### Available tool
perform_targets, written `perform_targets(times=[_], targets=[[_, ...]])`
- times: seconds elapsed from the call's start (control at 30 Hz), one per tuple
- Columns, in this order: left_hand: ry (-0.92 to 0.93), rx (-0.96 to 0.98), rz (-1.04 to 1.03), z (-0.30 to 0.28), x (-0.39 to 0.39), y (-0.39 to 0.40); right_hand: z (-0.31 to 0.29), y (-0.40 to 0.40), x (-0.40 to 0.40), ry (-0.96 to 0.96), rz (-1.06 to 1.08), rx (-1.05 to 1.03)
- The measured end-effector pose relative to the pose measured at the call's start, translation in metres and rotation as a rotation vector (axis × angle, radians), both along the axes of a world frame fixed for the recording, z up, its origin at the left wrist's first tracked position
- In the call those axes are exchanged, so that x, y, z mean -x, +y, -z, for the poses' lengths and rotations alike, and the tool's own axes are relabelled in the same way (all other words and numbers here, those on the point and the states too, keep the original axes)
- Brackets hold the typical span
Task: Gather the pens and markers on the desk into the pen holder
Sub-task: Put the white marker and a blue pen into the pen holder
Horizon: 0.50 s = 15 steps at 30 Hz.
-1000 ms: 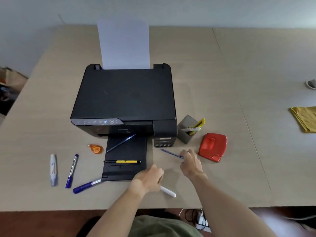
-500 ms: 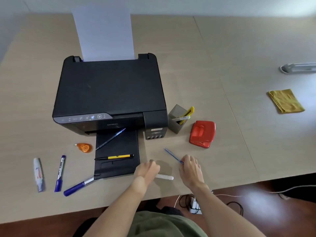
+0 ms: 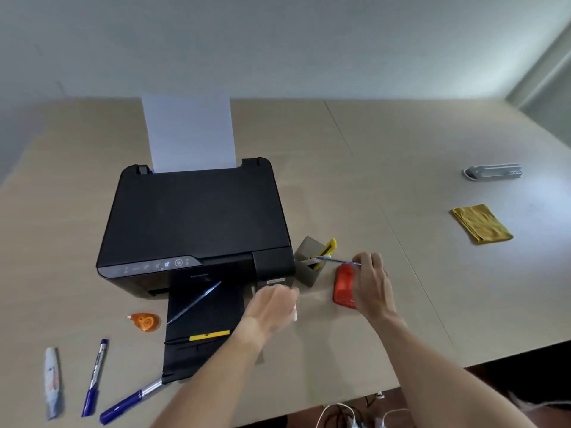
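Feeding a thin blue pen [image 3: 340, 260] toward the grey pen holder [image 3: 310, 263], a person pinches its tail end in the closed fingers of the right hand [image 3: 370, 282], just right of the holder and above a red hole punch [image 3: 343, 285]. The pen lies almost level, its tip at the holder's mouth, where a yellow cutter [image 3: 327, 251] and a white pen already lean. At that flat angle the tip looks likely to strike the rim or the cutter rather than drop in, and a push could tip the holder, which stands tilted toward the printer [image 3: 197, 217], or send the pen skidding across the desk [image 3: 386, 149].

The left hand [image 3: 272, 307], blurred in front of the holder, is curled shut around a white marker [image 3: 295, 315], only a sliver of which shows below the knuckles. Both hands converging on one narrow opening could collide there.

Much remains out, all left of the holder: a blue pen [image 3: 194, 301] and a black-and-yellow pen [image 3: 200, 337] on the printer's output tray, then two blue markers [image 3: 95, 378] [image 3: 131, 403] and a white tube [image 3: 52, 383] further off near the desk's front edge. An orange tape dispenser [image 3: 144, 321] lies just left of the tray.
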<state>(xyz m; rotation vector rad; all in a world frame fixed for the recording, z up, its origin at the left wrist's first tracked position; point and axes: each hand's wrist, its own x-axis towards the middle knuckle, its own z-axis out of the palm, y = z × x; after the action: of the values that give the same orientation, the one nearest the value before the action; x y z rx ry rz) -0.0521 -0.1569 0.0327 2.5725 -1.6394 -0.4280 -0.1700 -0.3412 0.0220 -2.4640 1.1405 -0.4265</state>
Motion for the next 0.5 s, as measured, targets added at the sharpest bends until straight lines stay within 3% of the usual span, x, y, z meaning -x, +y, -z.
perform_targets(times=[0.23, 0.5], targets=[[-0.06, 0.174, 0.036, -0.028, -0.024, -0.021, -0.015, 0.001, -0.031, 0.159, -0.135, -0.012], [-0.095, 0.396, -0.014, -0.046, -0.041, -0.037, -0.021, 0.009, -0.031, 0.116, -0.086, -0.152]])
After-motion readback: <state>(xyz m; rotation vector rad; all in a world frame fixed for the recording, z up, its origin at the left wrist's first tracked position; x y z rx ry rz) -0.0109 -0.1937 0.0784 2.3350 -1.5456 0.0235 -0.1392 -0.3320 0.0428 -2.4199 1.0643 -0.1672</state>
